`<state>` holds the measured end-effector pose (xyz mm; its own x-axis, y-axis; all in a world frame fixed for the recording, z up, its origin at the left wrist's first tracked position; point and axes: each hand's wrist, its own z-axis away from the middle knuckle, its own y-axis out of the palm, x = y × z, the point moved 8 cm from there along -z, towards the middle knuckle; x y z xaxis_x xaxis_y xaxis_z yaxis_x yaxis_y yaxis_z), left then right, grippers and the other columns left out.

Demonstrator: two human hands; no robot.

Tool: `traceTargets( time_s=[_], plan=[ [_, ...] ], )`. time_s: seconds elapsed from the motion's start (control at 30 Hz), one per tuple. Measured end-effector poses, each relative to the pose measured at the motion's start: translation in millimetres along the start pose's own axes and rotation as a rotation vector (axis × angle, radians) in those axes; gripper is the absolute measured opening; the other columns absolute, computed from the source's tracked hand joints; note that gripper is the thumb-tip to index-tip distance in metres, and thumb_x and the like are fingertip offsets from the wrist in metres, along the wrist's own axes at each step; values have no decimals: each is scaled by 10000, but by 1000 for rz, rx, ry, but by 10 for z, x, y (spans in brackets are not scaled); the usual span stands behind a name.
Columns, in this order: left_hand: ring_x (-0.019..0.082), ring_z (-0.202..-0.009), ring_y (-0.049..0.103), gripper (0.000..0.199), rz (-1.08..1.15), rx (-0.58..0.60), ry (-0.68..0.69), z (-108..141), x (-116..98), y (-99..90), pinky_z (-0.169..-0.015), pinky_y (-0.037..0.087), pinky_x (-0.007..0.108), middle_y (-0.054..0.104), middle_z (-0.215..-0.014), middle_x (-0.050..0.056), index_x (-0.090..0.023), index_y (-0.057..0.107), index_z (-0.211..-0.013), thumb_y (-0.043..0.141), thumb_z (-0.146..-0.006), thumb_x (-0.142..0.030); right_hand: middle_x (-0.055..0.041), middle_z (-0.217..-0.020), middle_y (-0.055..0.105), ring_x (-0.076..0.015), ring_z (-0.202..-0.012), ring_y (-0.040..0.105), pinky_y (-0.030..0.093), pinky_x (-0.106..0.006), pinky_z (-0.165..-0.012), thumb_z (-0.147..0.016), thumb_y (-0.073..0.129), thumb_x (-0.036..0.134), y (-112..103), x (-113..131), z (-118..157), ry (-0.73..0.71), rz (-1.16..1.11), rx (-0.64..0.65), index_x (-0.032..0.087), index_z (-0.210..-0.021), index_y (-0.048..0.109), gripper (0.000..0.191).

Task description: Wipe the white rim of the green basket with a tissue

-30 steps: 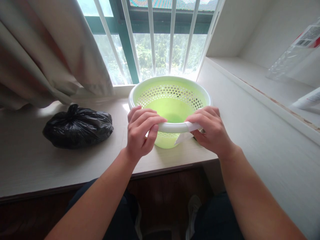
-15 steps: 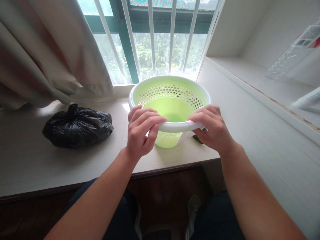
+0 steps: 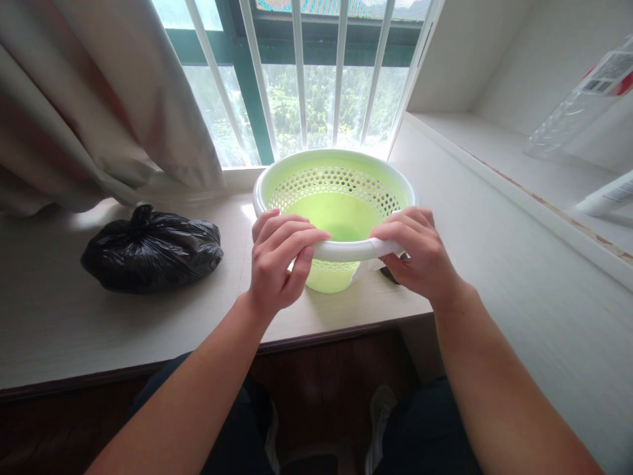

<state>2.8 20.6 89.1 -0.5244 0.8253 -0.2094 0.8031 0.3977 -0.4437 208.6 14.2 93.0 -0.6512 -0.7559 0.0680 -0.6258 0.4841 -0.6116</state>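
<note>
A light green basket (image 3: 329, 277) with a perforated band and a pale rim stands on the window ledge. My left hand (image 3: 281, 260) grips the near left part of its rim, fingers over the top and thumb below. On the near right part of the rim, my right hand (image 3: 418, 254) is closed the same way. Some white material hangs under the rim beside my right hand. A dark object (image 3: 393, 274), mostly hidden by that hand, lies on the ledge behind it. The basket's inside shows only green plastic.
A knotted black plastic bag (image 3: 153, 251) lies on the ledge (image 3: 198, 326) at the left, below a curtain (image 3: 99, 99). Window bars (image 3: 301, 79) rise behind the basket. On the right shelf are a clear bottle (image 3: 573, 112) and a white tube (image 3: 606, 196).
</note>
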Motion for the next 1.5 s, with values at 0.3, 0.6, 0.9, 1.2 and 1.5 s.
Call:
traceTargets(
  time_s=[0.3, 0.6, 0.9, 1.2, 1.5],
  plan=[
    [173, -1089, 687, 260, -28, 7, 13, 9, -7, 6, -1171, 408, 442, 768, -1038, 3, -273, 714, -1103, 478, -997, -237, 5, -914, 712, -176, -880, 601, 424, -376, -903, -937, 637, 139, 3, 8, -5, 43, -12, -18, 259, -1012, 609, 144],
    [171, -1081, 676, 278, -14, -22, 14, 20, -16, 1, -1166, 409, 448, 760, -1040, 5, -279, 718, -1130, 480, -997, -219, 6, -882, 687, -182, -883, 580, 425, -375, -910, -889, 650, 93, 2, 50, 0, 67, -5, -44, 253, -1001, 616, 198],
    [179, -1081, 680, 281, -11, -46, 3, 35, 4, -4, -1169, 417, 465, 761, -1027, 6, -290, 723, -1111, 473, -998, -228, 11, -873, 683, -195, -889, 585, 425, -386, -907, -859, 637, 79, 10, 76, 4, 91, -4, -53, 263, -1001, 613, 233],
    [184, -1078, 683, 278, -9, -53, -5, 47, 20, -7, -1167, 420, 468, 762, -1018, 6, -293, 724, -1092, 466, -1001, -247, 9, -874, 691, -199, -893, 594, 427, -390, -906, -849, 625, 68, 5, 101, -1, 101, -5, -64, 262, -991, 616, 241],
    [182, -1081, 687, 286, -27, -44, -14, 50, 37, -4, -1187, 421, 475, 769, -1015, 10, -296, 726, -1085, 452, -1008, -262, 13, -859, 692, -202, -876, 585, 417, -389, -902, -817, 620, 53, 4, 134, 3, 117, 11, -69, 263, -983, 607, 268]
  ],
)
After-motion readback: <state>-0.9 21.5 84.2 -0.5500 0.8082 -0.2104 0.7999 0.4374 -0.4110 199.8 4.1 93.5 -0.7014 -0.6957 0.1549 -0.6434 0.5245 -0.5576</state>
